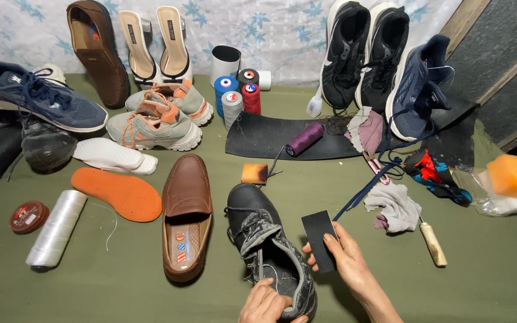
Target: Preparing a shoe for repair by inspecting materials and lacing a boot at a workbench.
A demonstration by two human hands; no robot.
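Your left hand (265, 306) grips the heel end of a worn black lace-up shoe (268, 251), which lies on the olive-green cloth (480, 287) with its toe pointing away from you. Your right hand (345, 254) pinches a black rectangular patch (319, 240) between thumb and fingers, holding it upright just beside the shoe's opening. A brown loafer (186, 215) lies just left of the black shoe, an orange insole (116, 192) beyond it. A wooden-handled awl (431, 240) rests to your right, near a grey rag (395, 206).
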